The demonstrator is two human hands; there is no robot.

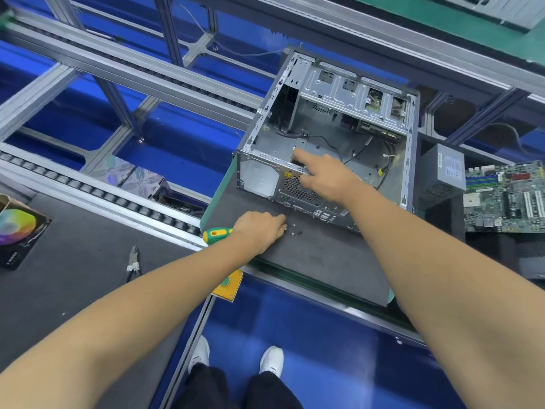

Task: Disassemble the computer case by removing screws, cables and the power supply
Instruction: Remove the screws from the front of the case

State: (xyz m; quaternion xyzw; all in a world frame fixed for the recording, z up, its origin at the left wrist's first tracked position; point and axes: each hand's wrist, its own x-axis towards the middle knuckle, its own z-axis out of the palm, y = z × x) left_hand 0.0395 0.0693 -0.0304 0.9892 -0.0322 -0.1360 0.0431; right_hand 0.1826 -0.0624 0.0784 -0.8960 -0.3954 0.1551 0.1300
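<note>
Computer case [330,137] lies open-side up on the dark mat [309,261] of the table, both my hands at its near end.

My right hand [324,175] reaches over the case's rear edge, index finger stretched out and pointing into the bay, the other fingers curled under; I cannot tell whether they grip anything. My left hand [259,230] rests on the mat, its fingers curled round the green-and-yellow screwdriver [216,234], fingertips just beside a few loose screws [293,228]. The power supply [445,172] stands to the right of the case, next to a bare motherboard [507,196]. Cutters [133,262] lie to the left.
</note>
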